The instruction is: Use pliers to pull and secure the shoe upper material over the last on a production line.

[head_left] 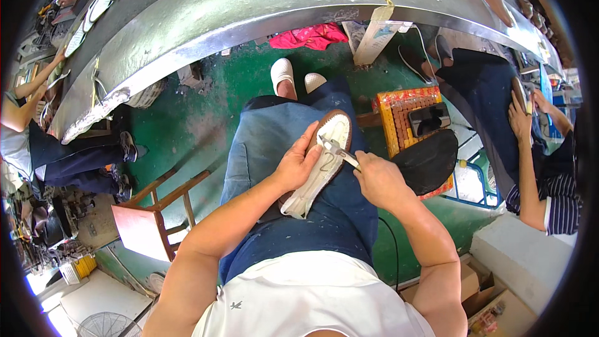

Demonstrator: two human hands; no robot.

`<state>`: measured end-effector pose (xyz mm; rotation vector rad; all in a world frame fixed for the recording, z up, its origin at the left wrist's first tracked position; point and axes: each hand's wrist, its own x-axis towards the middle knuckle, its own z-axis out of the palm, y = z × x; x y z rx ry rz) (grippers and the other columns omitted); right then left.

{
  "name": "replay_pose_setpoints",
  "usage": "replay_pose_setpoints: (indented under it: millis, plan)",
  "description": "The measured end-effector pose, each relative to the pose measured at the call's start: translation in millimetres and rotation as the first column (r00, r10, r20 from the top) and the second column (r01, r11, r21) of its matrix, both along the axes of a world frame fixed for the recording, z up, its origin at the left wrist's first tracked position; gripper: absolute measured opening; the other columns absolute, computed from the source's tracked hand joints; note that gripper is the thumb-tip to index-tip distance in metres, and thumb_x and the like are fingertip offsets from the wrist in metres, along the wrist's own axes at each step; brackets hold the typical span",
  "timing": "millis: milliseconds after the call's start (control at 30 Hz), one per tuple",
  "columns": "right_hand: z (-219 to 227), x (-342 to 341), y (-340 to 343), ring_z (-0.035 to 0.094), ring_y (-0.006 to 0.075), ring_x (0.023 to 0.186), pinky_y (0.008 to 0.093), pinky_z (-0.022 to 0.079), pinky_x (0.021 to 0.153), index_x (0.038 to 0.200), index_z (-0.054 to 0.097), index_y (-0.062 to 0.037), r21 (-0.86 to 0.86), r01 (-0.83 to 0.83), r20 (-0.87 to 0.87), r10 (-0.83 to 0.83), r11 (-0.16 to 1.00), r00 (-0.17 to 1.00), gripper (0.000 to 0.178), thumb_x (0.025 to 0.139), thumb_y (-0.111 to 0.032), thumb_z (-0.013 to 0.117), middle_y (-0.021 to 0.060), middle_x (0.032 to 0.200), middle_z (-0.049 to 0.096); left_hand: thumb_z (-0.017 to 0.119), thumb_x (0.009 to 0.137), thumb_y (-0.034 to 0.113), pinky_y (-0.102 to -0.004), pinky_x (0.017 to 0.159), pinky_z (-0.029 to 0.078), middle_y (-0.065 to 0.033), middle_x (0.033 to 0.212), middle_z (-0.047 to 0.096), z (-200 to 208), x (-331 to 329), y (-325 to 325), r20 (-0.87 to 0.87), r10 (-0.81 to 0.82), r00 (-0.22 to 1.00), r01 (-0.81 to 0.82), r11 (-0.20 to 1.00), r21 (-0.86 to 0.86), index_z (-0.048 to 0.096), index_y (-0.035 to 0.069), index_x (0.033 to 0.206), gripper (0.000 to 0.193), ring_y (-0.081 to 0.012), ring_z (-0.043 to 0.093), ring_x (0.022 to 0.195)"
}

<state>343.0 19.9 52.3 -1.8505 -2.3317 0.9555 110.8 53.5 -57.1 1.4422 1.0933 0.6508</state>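
Observation:
A shoe upper with a brown edge and a pale, cream underside (309, 185) lies across my lap, its rounded end pointing away from me. Dark handwriting marks its middle. My left hand (297, 163) is closed around its left side, thumb on the pale surface. In my right hand (384, 181) is a pair of metal pliers (342, 152), gripped by the handles. The jaws rest at the pale surface near the rounded end, close to my left thumb. Whether they pinch any material is too small to tell.
A metal-edged workbench (249, 22) curves across the front. To the right stand a stool with a beaded seat mat (393, 118), a phone (429, 119) and a black pad (427, 161). A wooden stool (145, 228) is at left. Co-workers sit on both sides.

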Motion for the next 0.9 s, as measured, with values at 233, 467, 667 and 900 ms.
replay_pose_setpoints:
  millis: [233,467,667,900]
  plan:
    - [-24.2,8.5,-33.9,0.067,0.0403,0.088,0.0490,0.053,0.074,0.108,0.056,-0.0016,0.111,0.094,-0.150,-0.076,0.989,0.986,0.020,0.094,-0.014,0.064,0.0193,0.094,0.066,0.052,0.107,0.023,-0.0342,0.117,0.035,-0.0176,0.154,0.047,20.3,-0.7,-0.6,-0.090,-0.059,0.994,0.060,0.998,0.008,0.025,0.007,0.162,0.063,-0.0255,0.046,0.141]
    - [-20.9,11.2,-47.4,0.065,0.0459,0.092,0.0522,0.052,0.078,0.112,0.060,0.0006,-0.051,0.190,0.031,-0.189,0.980,0.982,0.022,0.092,-0.008,0.065,0.0249,0.098,0.066,0.059,0.101,0.044,-0.0435,0.109,0.043,-0.0273,0.135,0.060,32.9,17.5,8.2,-0.192,0.036,0.981,-0.040,0.999,-0.016,0.049,0.000,0.147,0.064,-0.0396,0.057,0.128]
    - [-12.8,19.9,-28.4,0.064,0.0477,0.090,0.0514,0.052,0.079,0.103,0.058,0.0020,0.027,0.118,-0.216,-0.109,0.993,0.970,0.015,0.094,-0.010,0.062,0.0265,0.098,0.067,0.064,0.099,0.042,-0.0380,0.096,0.051,-0.0203,0.118,0.071,40.4,18.2,17.2,-0.120,0.076,0.990,-0.112,0.937,-0.331,0.060,0.001,0.134,0.055,-0.0283,0.068,0.109]
    - [-15.6,17.3,-3.0,0.065,0.0159,0.073,0.0324,0.051,0.064,0.112,0.062,0.0001,-0.541,0.265,-0.404,-0.523,0.798,0.750,0.020,0.098,-0.014,0.062,0.0075,0.081,0.067,0.065,0.099,0.039,-0.0355,0.092,0.052,-0.0175,0.113,0.072,26.9,17.6,12.3,-0.088,0.096,0.991,-0.119,0.945,-0.305,0.060,-0.001,0.133,0.053,-0.0235,0.068,0.104]
